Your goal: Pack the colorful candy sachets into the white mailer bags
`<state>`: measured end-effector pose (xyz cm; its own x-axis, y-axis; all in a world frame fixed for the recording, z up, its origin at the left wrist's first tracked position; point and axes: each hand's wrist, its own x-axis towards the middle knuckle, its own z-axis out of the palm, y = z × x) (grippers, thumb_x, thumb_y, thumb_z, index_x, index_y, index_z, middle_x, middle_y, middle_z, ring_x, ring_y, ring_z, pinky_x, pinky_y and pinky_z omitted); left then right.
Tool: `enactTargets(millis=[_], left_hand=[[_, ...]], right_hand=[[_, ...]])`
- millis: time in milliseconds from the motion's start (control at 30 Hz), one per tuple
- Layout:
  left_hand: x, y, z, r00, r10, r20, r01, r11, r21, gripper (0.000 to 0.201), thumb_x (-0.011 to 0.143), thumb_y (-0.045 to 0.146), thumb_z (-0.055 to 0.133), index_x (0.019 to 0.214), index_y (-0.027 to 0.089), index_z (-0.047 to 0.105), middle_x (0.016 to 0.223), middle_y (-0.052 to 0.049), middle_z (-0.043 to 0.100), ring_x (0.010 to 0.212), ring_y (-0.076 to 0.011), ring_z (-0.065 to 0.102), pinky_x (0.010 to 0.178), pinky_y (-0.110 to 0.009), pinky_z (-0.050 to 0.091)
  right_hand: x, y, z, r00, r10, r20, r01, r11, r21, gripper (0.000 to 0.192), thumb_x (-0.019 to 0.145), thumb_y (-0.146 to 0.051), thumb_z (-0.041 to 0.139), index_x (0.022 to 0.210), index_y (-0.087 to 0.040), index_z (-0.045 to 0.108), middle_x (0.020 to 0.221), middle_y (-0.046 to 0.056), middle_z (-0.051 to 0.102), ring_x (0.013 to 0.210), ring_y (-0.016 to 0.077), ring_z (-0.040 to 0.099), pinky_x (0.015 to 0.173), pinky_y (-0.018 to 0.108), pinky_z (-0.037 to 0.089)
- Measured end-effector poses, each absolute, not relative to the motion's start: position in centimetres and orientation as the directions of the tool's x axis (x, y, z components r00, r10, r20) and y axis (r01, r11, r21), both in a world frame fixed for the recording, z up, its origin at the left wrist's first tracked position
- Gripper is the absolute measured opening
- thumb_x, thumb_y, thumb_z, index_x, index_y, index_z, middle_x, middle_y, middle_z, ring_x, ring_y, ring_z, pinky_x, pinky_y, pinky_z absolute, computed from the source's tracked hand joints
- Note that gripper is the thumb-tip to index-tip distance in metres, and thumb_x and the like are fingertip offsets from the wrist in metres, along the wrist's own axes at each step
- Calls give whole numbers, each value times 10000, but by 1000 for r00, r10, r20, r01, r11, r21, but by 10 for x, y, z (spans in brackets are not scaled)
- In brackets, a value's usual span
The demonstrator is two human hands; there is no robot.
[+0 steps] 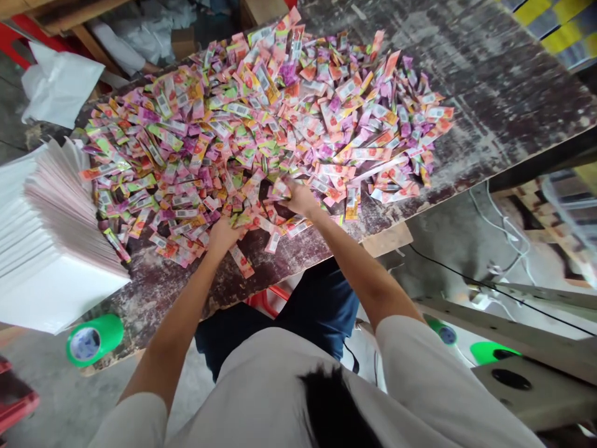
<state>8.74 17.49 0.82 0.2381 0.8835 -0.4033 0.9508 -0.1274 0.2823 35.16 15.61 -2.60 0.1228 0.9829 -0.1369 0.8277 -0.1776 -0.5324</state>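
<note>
A wide heap of small printed sachets [261,124] in pink, orange, purple and green covers much of the dark, worn table [466,74]. At the near edge of the heap, my left hand [224,234] has its fingers closed around a green and yellow sachet [241,219]. To the right and slightly farther in, my right hand [299,198] pinches a pink and white sachet [280,189]. Between the hands lie more loose sachets, with patches of tabletop showing. Some fingertips are hidden among the packets.
A thick stack of white paper sheets or bags [41,236] stands at the table's left end. Beside it lies a roll of green tape [96,340]. A white plastic bag [60,84] is at upper left. Cables [504,230] and a metal frame [513,311] are at right.
</note>
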Motion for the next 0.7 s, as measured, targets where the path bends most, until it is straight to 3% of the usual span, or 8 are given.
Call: enactTargets(millis=[133, 267, 400, 533, 700], left_hand=[[47, 161, 11, 178, 884, -432, 973, -94, 209, 360, 854, 493, 636, 1064, 208, 700, 1036, -108, 749, 1007, -294, 690, 803, -324, 494], [66, 163, 10, 187, 917, -354, 974, -125, 190, 480, 839, 482, 676, 1208, 178, 639, 1115, -142, 729, 1056, -303, 681, 838, -338, 492], [80, 173, 4, 200, 885, -419, 979, -169, 110, 511, 821, 487, 704, 1180, 126, 667, 1082, -190, 727, 1014, -330, 696, 803, -346, 505], [67, 176, 2, 197, 877, -438, 980, -166, 108, 485, 833, 531, 676, 1120, 142, 708, 1064, -171, 739, 1034, -327, 694, 822, -346, 508], [69, 171, 2, 258, 862, -437, 964, -196, 181, 449, 837, 488, 689, 1154, 170, 710, 1124, -139, 740, 1076, -298, 688, 862, -322, 505]], right_hand=[[375, 135, -34, 284, 959, -21, 632, -204, -748, 348, 791, -365, 688, 1057, -147, 635, 1032, 113, 681, 927, 276, 642, 896, 460, 542], [356, 130, -27, 292, 956, -26, 529, -183, -829, 410, 803, -365, 656, 1153, -166, 578, 992, 84, 690, 865, 254, 651, 839, 450, 560], [330, 123, -15, 217, 968, -124, 622, -235, -747, 488, 722, -295, 741, 1164, -159, 585, 947, 101, 704, 849, 281, 668, 799, 427, 561], [317, 107, -5, 279, 949, -148, 674, -304, -673, 358, 767, -290, 712, 1092, -163, 630, 990, 118, 716, 911, 297, 675, 829, 404, 537], [275, 106, -5, 11, 990, -144, 785, -97, -611, 429, 788, -332, 728, 1161, -156, 607, 1149, 134, 678, 1037, 282, 635, 898, 368, 503]])
